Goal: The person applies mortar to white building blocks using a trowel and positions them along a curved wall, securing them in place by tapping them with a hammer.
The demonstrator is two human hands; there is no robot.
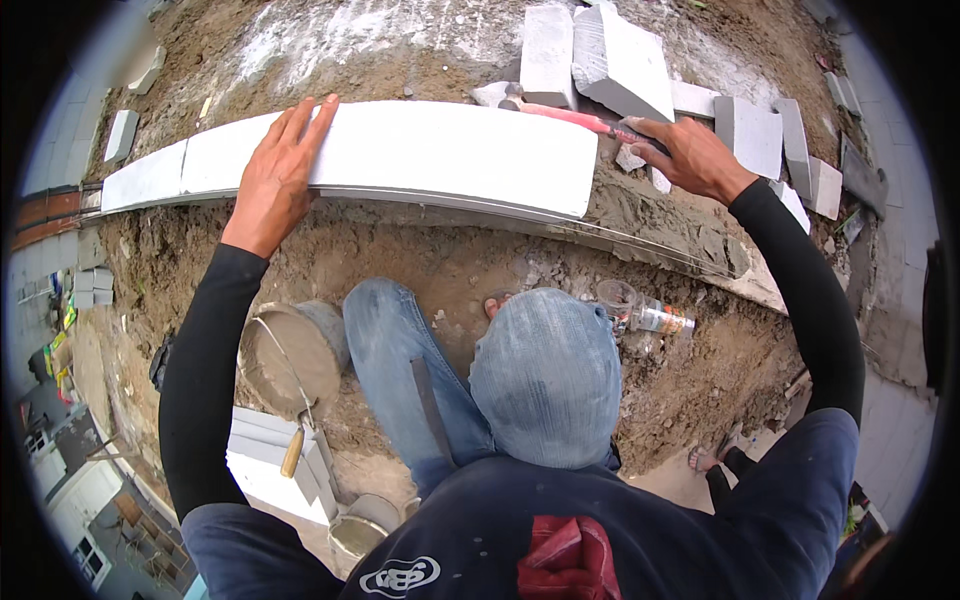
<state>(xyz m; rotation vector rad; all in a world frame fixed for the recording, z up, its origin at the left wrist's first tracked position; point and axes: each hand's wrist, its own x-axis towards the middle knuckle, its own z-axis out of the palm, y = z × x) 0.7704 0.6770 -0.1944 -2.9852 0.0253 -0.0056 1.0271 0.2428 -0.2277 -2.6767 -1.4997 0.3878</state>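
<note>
A row of white blocks lies along a bed of grey mortar. My left hand rests on top of the long block, its fingers stretched out over the surface. In my right hand is a hammer, gripped by the dark end of its red handle. The hammer's head is by the block's far edge, towards the right end. A thin string runs along the near side of the blocks and on over the bare mortar to the right.
Loose white blocks and broken pieces lie at the far right. Near my knees stand a bucket of grey mortar, a wooden-handled trowel, stacked blocks, a clear container and a bottle. Another person's foot shows at lower right.
</note>
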